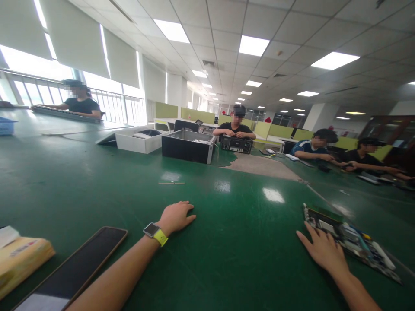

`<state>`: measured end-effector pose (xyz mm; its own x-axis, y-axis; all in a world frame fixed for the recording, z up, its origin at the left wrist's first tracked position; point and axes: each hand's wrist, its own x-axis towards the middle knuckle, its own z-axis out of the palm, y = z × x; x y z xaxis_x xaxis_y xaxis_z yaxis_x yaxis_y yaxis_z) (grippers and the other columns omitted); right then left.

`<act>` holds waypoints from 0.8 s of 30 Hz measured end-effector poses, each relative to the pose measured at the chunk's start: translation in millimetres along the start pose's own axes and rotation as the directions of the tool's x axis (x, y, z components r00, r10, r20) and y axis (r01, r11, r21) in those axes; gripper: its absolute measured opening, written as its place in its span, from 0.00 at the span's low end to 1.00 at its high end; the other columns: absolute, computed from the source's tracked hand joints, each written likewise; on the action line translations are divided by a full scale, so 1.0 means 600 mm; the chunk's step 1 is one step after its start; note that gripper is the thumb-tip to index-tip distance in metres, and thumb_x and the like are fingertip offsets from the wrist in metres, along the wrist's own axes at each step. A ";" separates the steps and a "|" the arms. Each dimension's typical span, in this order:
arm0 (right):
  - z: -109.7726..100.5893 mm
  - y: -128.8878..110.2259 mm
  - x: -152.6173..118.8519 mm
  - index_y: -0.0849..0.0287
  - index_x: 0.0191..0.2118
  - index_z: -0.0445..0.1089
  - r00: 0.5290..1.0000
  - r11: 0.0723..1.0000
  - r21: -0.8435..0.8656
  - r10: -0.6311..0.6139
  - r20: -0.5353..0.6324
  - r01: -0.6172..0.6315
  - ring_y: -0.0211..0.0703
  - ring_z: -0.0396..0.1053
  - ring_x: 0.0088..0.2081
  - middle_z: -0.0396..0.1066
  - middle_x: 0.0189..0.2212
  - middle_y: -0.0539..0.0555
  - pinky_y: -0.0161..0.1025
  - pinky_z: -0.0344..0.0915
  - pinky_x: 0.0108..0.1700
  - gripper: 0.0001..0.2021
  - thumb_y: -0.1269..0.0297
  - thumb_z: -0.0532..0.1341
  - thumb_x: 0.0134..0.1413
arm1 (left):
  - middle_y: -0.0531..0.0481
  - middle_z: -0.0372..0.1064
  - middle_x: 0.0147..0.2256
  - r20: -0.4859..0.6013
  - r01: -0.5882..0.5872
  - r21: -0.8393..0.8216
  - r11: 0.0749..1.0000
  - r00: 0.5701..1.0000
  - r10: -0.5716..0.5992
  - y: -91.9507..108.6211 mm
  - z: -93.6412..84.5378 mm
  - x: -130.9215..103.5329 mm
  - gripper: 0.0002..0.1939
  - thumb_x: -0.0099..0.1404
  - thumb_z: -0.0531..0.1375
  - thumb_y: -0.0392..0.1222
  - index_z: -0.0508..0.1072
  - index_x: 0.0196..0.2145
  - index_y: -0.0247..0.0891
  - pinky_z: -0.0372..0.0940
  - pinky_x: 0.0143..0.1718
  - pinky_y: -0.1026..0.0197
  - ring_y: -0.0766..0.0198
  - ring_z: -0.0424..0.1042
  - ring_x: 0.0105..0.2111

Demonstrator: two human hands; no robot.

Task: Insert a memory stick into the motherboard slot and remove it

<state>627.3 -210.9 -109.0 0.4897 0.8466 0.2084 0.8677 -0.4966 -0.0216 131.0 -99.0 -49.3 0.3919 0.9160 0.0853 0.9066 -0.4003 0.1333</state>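
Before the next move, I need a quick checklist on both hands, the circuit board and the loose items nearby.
1. Left hand empty: ok, palm down.
2. Right hand near the circuit board: ok, at its edge.
3. Right-hand grip on the board: cannot tell; fingers look spread.
4. Watch on left wrist: ok.
5. Thin rod apart from left hand: ok, lies beyond it.

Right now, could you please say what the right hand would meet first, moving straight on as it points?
The right hand would probably meet the dark, component-covered circuit board beside its fingers; whether they touch it is unclear.
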 end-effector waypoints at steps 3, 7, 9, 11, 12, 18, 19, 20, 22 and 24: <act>-0.007 -0.001 0.001 0.59 0.65 0.45 0.999 1.000 0.006 0.006 -0.038 -0.006 0.62 0.61 0.54 0.63 0.53 0.66 0.57 0.58 0.51 0.39 0.38 0.39 0.55 | 0.43 0.63 0.57 0.001 -0.002 0.011 1.000 1.000 0.002 0.001 0.000 0.000 0.26 0.61 0.52 0.55 0.69 0.53 0.42 0.63 0.50 0.49 0.49 0.65 0.53; -0.018 0.000 0.002 0.66 0.62 0.51 0.998 1.000 -0.009 0.017 -0.063 -0.018 0.61 0.65 0.50 0.64 0.52 0.68 0.53 0.60 0.49 0.39 0.40 0.38 0.56 | 0.43 0.63 0.57 0.002 0.003 0.028 1.000 1.000 -0.003 0.003 -0.001 -0.001 0.25 0.62 0.51 0.54 0.69 0.53 0.42 0.63 0.50 0.50 0.50 0.66 0.53; -0.023 -0.002 0.002 0.66 0.59 0.57 0.998 0.999 -0.032 0.023 -0.064 -0.025 0.63 0.65 0.50 0.65 0.50 0.67 0.54 0.61 0.48 0.37 0.42 0.40 0.56 | 0.44 0.63 0.56 0.000 0.005 0.026 1.000 1.000 -0.005 0.005 -0.002 -0.002 0.23 0.62 0.51 0.53 0.70 0.52 0.43 0.63 0.50 0.50 0.50 0.66 0.53; -0.031 -0.005 0.000 0.67 0.55 0.61 0.998 0.999 -0.026 0.027 -0.052 -0.029 0.63 0.65 0.49 0.67 0.49 0.68 0.53 0.63 0.46 0.34 0.43 0.42 0.56 | 0.43 0.64 0.56 -0.003 0.004 0.019 1.000 1.000 -0.004 0.006 -0.002 -0.002 0.23 0.63 0.51 0.52 0.71 0.51 0.43 0.63 0.50 0.50 0.50 0.66 0.52; -0.035 -0.006 -0.001 0.67 0.53 0.62 0.999 0.999 -0.015 0.029 -0.040 -0.030 0.63 0.65 0.48 0.67 0.47 0.68 0.53 0.63 0.45 0.33 0.44 0.43 0.56 | 0.43 0.64 0.56 -0.003 0.003 0.016 1.000 1.000 -0.003 0.007 -0.003 -0.001 0.22 0.63 0.51 0.52 0.71 0.51 0.43 0.63 0.50 0.49 0.49 0.66 0.52; -0.083 -0.039 -0.019 0.65 0.41 0.67 0.992 0.999 0.012 -0.052 0.118 0.051 0.60 0.71 0.40 0.72 0.37 0.67 0.50 0.65 0.38 0.24 0.48 0.46 0.57 | 0.43 0.64 0.56 -0.002 0.005 0.006 1.000 1.000 -0.005 0.005 0.001 0.001 0.22 0.63 0.50 0.53 0.71 0.50 0.43 0.63 0.50 0.49 0.49 0.66 0.53; -0.093 -0.052 -0.027 0.64 0.39 0.67 0.987 0.996 0.013 -0.088 0.138 0.087 0.59 0.71 0.38 0.72 0.35 0.66 0.49 0.64 0.37 0.23 0.49 0.47 0.57 | 0.44 0.64 0.56 -0.004 0.004 0.006 1.000 1.000 -0.004 0.004 0.002 0.002 0.22 0.64 0.50 0.53 0.72 0.50 0.44 0.63 0.50 0.49 0.50 0.66 0.53; -0.104 -0.068 -0.037 0.63 0.38 0.67 0.980 0.991 0.016 -0.130 0.149 0.129 0.58 0.72 0.37 0.73 0.34 0.65 0.48 0.64 0.36 0.21 0.50 0.48 0.57 | 0.43 0.64 0.56 -0.006 0.003 0.007 1.000 1.000 -0.003 0.003 0.003 0.002 0.22 0.64 0.50 0.53 0.72 0.50 0.43 0.63 0.50 0.50 0.50 0.66 0.52; -0.126 -0.109 -0.067 0.61 0.35 0.68 0.960 0.972 0.037 -0.236 0.153 0.233 0.56 0.72 0.34 0.73 0.31 0.63 0.45 0.63 0.34 0.18 0.52 0.49 0.57 | 0.42 0.64 0.55 -0.010 -0.003 0.009 1.000 1.000 0.003 0.002 0.005 0.003 0.23 0.64 0.49 0.53 0.71 0.50 0.42 0.64 0.49 0.49 0.49 0.67 0.52; -0.146 -0.154 -0.107 0.59 0.32 0.68 0.928 0.935 0.088 -0.352 0.127 0.343 0.53 0.72 0.31 0.74 0.28 0.60 0.42 0.61 0.31 0.15 0.53 0.51 0.57 | 0.42 0.64 0.55 -0.010 -0.007 0.011 1.000 1.000 0.007 0.002 0.005 0.003 0.23 0.64 0.49 0.52 0.71 0.50 0.41 0.64 0.49 0.49 0.49 0.67 0.51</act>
<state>508.0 -236.3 -35.0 0.1599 0.9841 0.0772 0.9869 -0.1576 -0.0352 133.2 -97.5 -51.9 0.3966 0.9130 0.0959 0.9056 -0.4062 0.1223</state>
